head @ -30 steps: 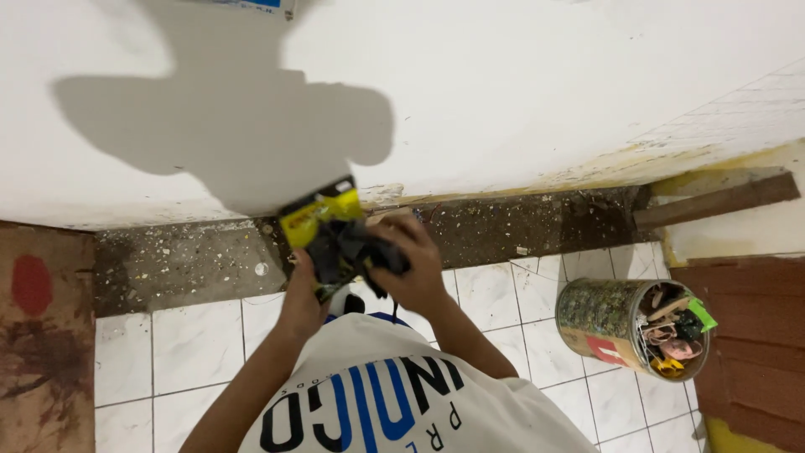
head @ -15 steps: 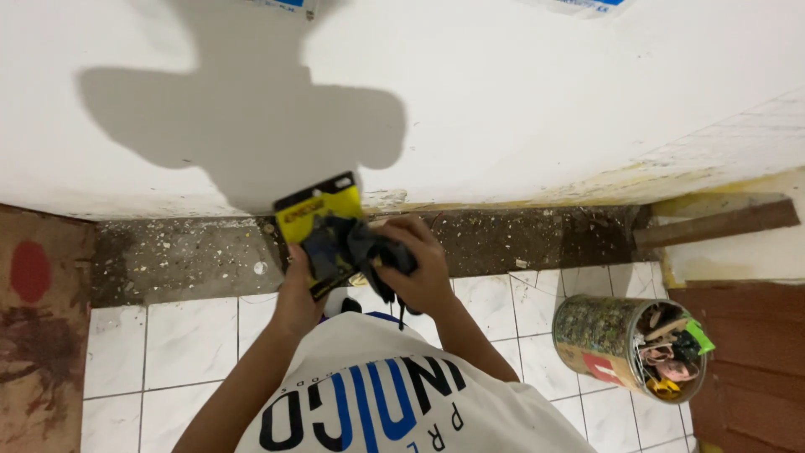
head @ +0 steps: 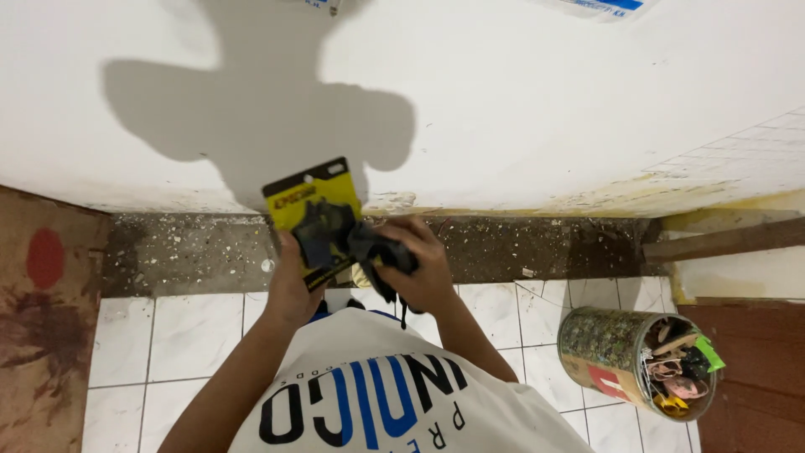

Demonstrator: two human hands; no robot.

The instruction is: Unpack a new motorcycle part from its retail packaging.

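My left hand (head: 291, 285) grips a yellow and black cardboard package (head: 309, 197) from below, holding it upright in front of my chest. A black item (head: 323, 231) is fixed to the card's front. My right hand (head: 423, 268) is closed around the black item's right part (head: 381, 252), which has thin black straps hanging down. Both hands meet at the middle of the view, above my white shirt with blue and black print.
A white wall (head: 537, 109) with my shadow fills the top. Below it runs a dusty dark strip of bare floor (head: 193, 252), then white tiles (head: 184, 335). A round tin (head: 633, 361) full of small tools lies at right. A stained brown board (head: 42, 310) is at left.
The view has tilted slightly, so the wall and tin sit a little lower. My hands stay together on the package; the right hand has shifted slightly on the black item.
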